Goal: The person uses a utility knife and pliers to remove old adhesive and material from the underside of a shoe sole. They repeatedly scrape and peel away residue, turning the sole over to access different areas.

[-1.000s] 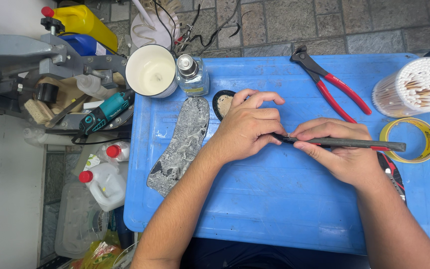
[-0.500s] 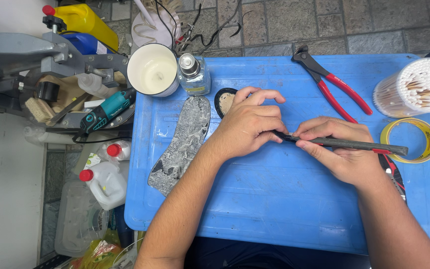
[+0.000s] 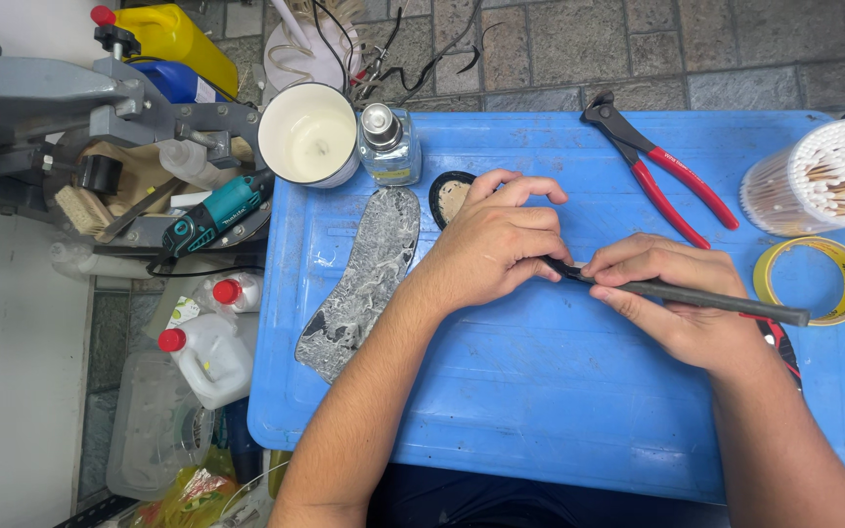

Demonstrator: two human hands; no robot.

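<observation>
Nothing much has moved; both hands stay put on the blue table (image 3: 501, 430). Near its middle, the left hand (image 3: 491, 244) and right hand (image 3: 682, 303) pinch a thin dark strip (image 3: 716, 296). It looks light and bendy, so holding both ends seems best. A grey insole (image 3: 364, 284) lies left of them.

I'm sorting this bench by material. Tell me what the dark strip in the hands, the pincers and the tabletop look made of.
Dark strip: matte black, narrow and straight, probably rubber or leather; the look leaves it open.
Pincers: dark metal jaws; glossy red handles, likely plastic coated.
Tabletop: blue plastic by its moulded rim, surface scuffed and streaked white.
</observation>
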